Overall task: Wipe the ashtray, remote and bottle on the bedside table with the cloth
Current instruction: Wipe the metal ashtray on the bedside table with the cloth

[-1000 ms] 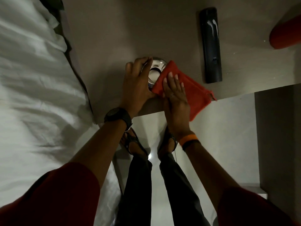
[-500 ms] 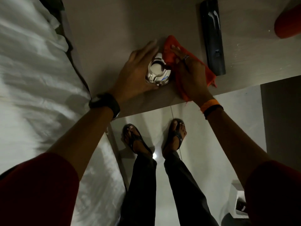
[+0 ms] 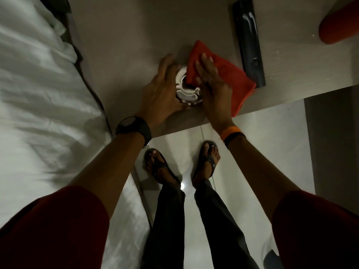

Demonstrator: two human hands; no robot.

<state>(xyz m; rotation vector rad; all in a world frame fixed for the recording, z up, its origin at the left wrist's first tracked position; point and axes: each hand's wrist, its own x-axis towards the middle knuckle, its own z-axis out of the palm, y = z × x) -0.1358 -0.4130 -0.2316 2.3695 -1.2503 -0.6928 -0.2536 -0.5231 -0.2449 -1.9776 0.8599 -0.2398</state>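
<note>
Dim room, grey-brown bedside table (image 3: pixel 126 35) across top of frame, white bed (image 3: pixel 38 94) on the left, glossy floor w/ sandalled feet below centre. Metal ashtray (image 3: pixel 187 93) sits near table's front edge, centre frame. Left hand (image 3: pixel 161 92) cupped round its left side, fingers curled on the rim, steadying it. Right hand (image 3: pixel 211 82) presses the folded red cloth (image 3: pixel 227 74) down, cloth's corner tucked into the ashtray bowl; rest of cloth trails right, just reaching the black remote (image 3: pixel 249 41) at upper right. Red bottle (image 3: pixel 338 24) partly cut off at top right corner, well apart. Vs 0.5 s ago: cloth was beside the ashtray, right hand further up; now cloth is inside the bowl, left-hand fingers wrap closer.
</note>
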